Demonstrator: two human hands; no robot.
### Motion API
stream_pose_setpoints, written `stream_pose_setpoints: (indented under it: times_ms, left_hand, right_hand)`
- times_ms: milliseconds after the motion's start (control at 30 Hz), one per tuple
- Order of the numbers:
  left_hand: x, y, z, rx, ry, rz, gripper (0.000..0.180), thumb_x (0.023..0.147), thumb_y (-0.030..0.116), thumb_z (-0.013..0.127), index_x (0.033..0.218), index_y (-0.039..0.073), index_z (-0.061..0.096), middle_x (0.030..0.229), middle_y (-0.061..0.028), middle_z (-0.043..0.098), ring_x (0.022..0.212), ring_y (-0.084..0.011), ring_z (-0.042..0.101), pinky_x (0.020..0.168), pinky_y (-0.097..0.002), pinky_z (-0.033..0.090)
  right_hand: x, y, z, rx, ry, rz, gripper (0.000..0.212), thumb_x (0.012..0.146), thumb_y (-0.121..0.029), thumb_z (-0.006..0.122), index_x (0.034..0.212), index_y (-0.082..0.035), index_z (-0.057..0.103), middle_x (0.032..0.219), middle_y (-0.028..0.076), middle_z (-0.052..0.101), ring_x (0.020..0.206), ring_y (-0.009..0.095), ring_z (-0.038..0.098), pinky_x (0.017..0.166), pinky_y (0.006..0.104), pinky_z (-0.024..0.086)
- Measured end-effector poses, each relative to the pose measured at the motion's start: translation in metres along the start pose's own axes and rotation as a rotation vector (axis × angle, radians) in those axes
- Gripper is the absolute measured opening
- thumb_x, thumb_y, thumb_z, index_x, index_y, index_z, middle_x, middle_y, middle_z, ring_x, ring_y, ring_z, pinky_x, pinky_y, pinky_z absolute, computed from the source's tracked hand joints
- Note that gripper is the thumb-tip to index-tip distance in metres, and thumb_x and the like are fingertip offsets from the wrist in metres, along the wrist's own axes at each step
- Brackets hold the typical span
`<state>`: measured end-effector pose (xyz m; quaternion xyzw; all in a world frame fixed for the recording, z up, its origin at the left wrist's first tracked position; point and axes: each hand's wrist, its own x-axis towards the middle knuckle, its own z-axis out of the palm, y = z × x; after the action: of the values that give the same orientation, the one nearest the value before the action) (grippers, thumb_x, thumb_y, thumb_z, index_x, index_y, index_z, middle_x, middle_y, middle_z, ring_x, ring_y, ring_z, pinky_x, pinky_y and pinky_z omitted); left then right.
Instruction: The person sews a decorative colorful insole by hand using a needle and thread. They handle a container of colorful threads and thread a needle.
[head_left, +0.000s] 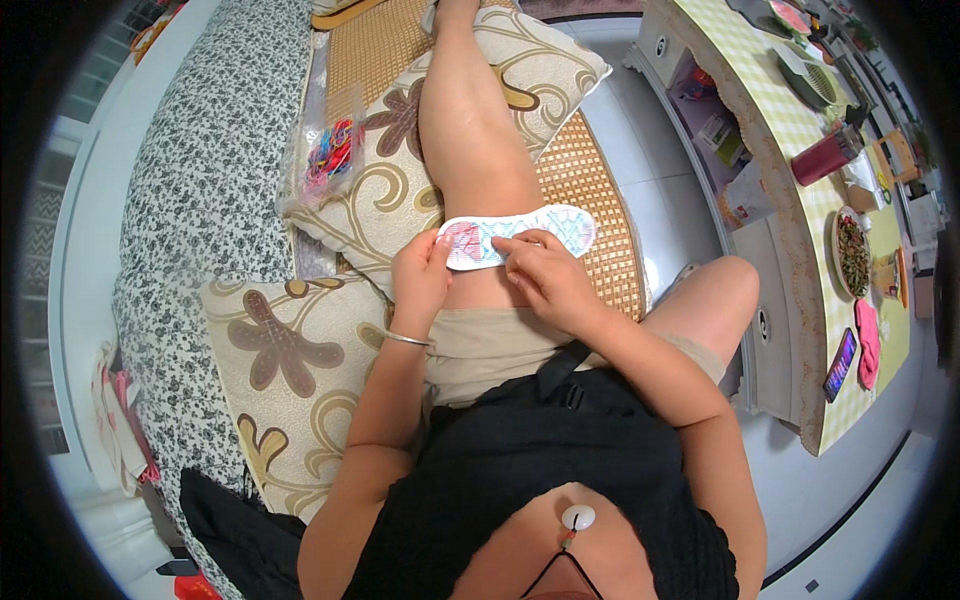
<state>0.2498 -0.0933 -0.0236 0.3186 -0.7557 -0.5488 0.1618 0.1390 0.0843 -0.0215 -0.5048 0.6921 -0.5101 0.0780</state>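
Observation:
A white insole (574, 231) with a printed blue lattice and a red patch of stitching near one end lies crosswise over my bare thigh. My left hand (419, 274) grips its left end, thumb on top. Over the middle of the insole is my right hand (552, 284), its index fingertip touching the patterned face and the other fingers curled in. Whether a needle or thread is between those fingers is too small to tell. Beyond my left hand, a clear plastic bag (318, 178) holds a tangle of coloured threads (335, 152).
Patterned cushions (290, 345) and a woven mat (600, 215) cover the seat. At right, a table with a checked cloth (815, 405) bears a phone (841, 364), a pink cloth (866, 345), a dish of food (851, 250) and a dark red tumbler (826, 155).

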Motion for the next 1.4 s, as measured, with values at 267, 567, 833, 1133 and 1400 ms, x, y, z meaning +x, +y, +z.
stream_pose_setpoints:
  times_ms: [267, 567, 833, 1133, 1400]
  left_hand:
    - [0.010, -0.013, -0.010, 0.467, 0.090, 0.299, 0.022, 0.088, 0.016, 0.051, 0.073, 0.000, 0.057, 0.065, -0.0175, 0.057, 0.057, -0.0334, 0.054, 0.054, -0.0384, 0.041]
    - [0.023, -0.010, -0.029, 0.184, 0.286, 0.153, 0.015, 0.087, 0.013, 0.056, 0.082, 0.000, 0.061, 0.055, -0.0047, 0.055, 0.049, -0.0103, 0.051, 0.049, -0.0275, 0.041]
    - [0.045, 0.007, -0.077, -0.017, 0.608, 0.269, 0.010, 0.086, 0.009, 0.061, 0.087, -0.001, 0.061, 0.067, 0.0004, 0.059, 0.058, -0.0036, 0.050, 0.053, -0.0184, 0.039]
    - [0.040, 0.022, -0.042, 0.105, 0.462, 0.333, 0.007, 0.086, 0.006, 0.060, 0.086, -0.001, 0.062, 0.070, 0.0001, 0.060, 0.061, -0.0031, 0.051, 0.057, -0.0176, 0.042]
    - [0.039, 0.001, -0.024, -0.067, 0.252, 0.197, 0.007, 0.085, 0.006, 0.060, 0.088, -0.001, 0.062, 0.069, 0.0015, 0.058, 0.059, -0.0025, 0.048, 0.053, -0.0166, 0.037]
  right_hand:
    - [0.001, 0.004, -0.010, -0.022, -0.076, 0.046, 0.031, 0.076, 0.001, 0.060, 0.107, -0.004, 0.060, 0.099, 0.007, 0.063, 0.101, 0.029, 0.053, 0.083, 0.0361, 0.046]
    - [0.004, -0.007, -0.011, 0.108, -0.009, 0.100, 0.007, 0.079, -0.001, 0.059, 0.086, -0.001, 0.058, 0.099, 0.011, 0.064, 0.093, 0.029, 0.057, 0.081, 0.0371, 0.046]
    - [0.001, -0.009, -0.006, 0.399, 0.026, 0.314, 0.005, 0.087, -0.002, 0.056, 0.087, 0.003, 0.057, 0.087, 0.009, 0.065, 0.082, 0.013, 0.061, 0.075, 0.0260, 0.048]
    - [-0.011, 0.008, -0.009, 0.672, 0.177, 0.469, 0.006, 0.090, -0.005, 0.053, 0.089, 0.001, 0.055, 0.081, 0.005, 0.062, 0.073, 0.010, 0.057, 0.067, 0.0232, 0.047]
    - [-0.060, 0.082, -0.043, 0.507, 0.611, 0.678, 0.005, 0.088, -0.007, 0.055, 0.086, -0.002, 0.056, 0.070, -0.001, 0.053, 0.061, 0.006, 0.047, 0.055, 0.0207, 0.040]
